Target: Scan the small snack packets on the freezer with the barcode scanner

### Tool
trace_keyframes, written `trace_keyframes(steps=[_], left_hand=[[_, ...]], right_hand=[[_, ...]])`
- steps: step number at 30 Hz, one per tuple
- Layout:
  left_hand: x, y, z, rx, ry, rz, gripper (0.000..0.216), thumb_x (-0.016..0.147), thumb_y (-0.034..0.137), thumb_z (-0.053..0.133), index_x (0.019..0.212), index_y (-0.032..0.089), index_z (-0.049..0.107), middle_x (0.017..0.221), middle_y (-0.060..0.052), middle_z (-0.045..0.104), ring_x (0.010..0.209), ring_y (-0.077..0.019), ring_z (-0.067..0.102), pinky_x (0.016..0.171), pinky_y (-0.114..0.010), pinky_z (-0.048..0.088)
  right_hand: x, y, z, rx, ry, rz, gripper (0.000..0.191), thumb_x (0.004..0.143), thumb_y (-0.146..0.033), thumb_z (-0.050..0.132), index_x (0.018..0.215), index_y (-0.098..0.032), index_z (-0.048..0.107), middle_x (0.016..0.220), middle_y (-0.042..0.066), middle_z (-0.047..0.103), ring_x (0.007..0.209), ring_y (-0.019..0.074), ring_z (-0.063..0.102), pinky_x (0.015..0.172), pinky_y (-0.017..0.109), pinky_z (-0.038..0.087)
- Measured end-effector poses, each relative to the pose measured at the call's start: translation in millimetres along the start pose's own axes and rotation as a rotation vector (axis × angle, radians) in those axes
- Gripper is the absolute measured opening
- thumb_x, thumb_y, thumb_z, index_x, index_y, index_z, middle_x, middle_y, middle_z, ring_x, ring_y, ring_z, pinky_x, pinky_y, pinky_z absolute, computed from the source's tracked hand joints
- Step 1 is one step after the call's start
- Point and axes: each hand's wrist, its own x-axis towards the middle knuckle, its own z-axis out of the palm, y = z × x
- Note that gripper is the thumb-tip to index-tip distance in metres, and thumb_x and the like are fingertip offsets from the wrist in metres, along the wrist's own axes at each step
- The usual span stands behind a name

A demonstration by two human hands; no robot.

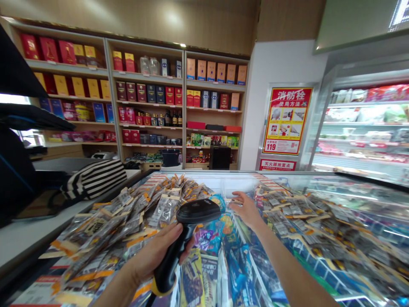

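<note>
- Left hand (156,249): wrapped around the handle of a black scanner (198,211), fingers closed on it, thumb lying along the near side just below the head
- Scanner: held upright with a tilt, head uppermost, above the middle of the open freezer (238,182); yellow trim near the foot of the handle, cable leading down out of view
- Right hand (246,211): fingers (238,194) spread apart and loosely curved, no object seen in them; reaches forward over the freezer, to the right of the scanner and apart from it; contact with the wrappers below cannot be told
- Below the hands: ice cream wrappers in the freezer, including a yellow wrapper (191,279), a purple wrapper (204,239) and blue wrappers (238,273)
- Left of the scanner: large heap of clear packets (164,209) with orange and tan edges, overlapping at many angles
- Right of the right hand: second heap, similar packets (315,221), small print too blurred to read
- Far left: counter (19,247) with a black-and-white striped cloth (99,179) on it
- Background: shelves (151,103) of boxes and bottles, red poster (284,121) on the wall, lit fridge (367,111) at right
</note>
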Motion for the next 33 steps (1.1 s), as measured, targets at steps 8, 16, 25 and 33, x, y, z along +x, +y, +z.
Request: trace_keyframes(steps=[8, 16, 25, 33], left_hand=[[1, -1, -3, -0.024, 0.053, -0.037, 0.029, 0.072, 0.041, 0.042, 0.070, 0.013, 0.052, 0.065, -0.004, 0.054, 0.049, -0.0086, 0.045, 0.047, -0.021, 0.031], [4, -1, -6, -0.072, 0.085, -0.046, 0.033, 0.073, 0.042, 0.039, 0.084, 0.013, 0.053, 0.063, -0.003, 0.053, 0.046, -0.0081, 0.044, 0.045, -0.021, 0.032], [17, 10, 17, -0.121, 0.052, -0.009, 0.034, 0.073, 0.043, 0.039, 0.082, 0.014, 0.052, 0.058, -0.002, 0.052, 0.045, -0.0080, 0.044, 0.045, -0.020, 0.032], [17, -3, 13, -0.018, 0.082, -0.041, 0.035, 0.072, 0.045, 0.039, 0.072, 0.013, 0.054, 0.059, -0.003, 0.053, 0.045, -0.0074, 0.044, 0.044, -0.019, 0.032]], right_hand=[[2, 5, -10, -0.065, 0.034, 0.001, 0.013, 0.057, -0.025, 0.051, 0.067, -0.017, 0.050, 0.061, -0.001, 0.059, 0.055, 0.0127, 0.053, 0.054, 0.024, 0.040], [1, 21, -4, -0.183, -0.045, -0.137, 0.023, 0.059, -0.023, 0.051, 0.080, -0.018, 0.058, 0.080, 0.003, 0.062, 0.075, 0.0166, 0.056, 0.072, 0.029, 0.040], [-2, 40, 0, -0.763, -0.067, -0.132, 0.046, 0.063, -0.029, 0.051, 0.108, -0.024, 0.047, 0.120, 0.008, 0.041, 0.110, 0.0270, 0.033, 0.084, 0.043, 0.026], [10, 55, -33, -0.211, 0.124, 0.072, 0.030, 0.062, -0.028, 0.046, 0.087, -0.013, 0.056, 0.076, 0.008, 0.063, 0.073, 0.0221, 0.056, 0.064, 0.032, 0.041]])
